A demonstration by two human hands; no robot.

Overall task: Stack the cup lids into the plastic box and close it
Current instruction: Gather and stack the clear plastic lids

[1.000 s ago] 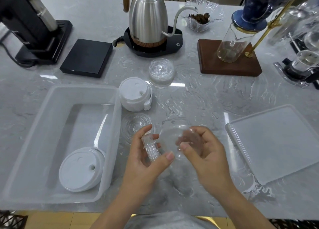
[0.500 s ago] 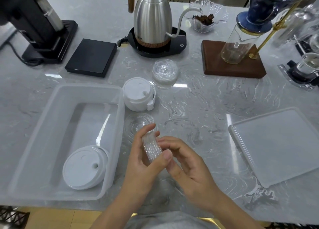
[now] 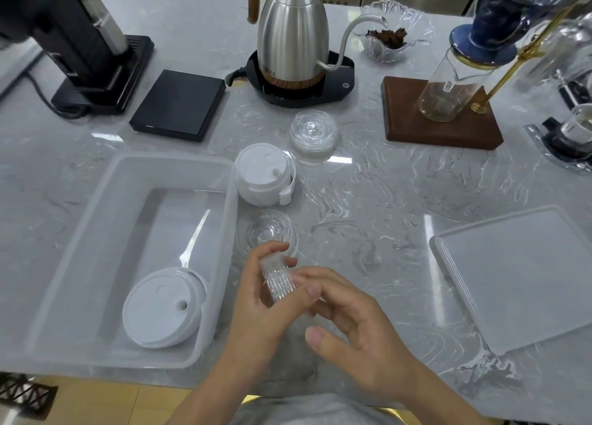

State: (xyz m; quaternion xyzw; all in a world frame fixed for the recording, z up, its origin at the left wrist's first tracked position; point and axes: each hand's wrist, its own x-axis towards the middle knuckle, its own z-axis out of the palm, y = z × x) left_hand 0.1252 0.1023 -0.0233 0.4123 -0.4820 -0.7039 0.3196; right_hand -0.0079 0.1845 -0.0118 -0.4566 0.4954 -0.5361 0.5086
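Head view. Clear lids (image 3: 278,281): small stack held on edge above the worktop (image 3: 368,200), just right of the box. Left hand (image 3: 262,303): thumb and fingers curled round the stack. Right hand (image 3: 349,322): fingers bent, tips touching the stack's right face. Box (image 3: 80,248): open, translucent, on the left; white lids (image 3: 161,307) lie tilted in its near end. Box lid (image 3: 519,274): flat on the right, well apart. Loose on the worktop beyond the hands: clear lid (image 3: 266,230), white stack (image 3: 264,174), clear stack (image 3: 313,137). Kettle (image 3: 291,37) behind.
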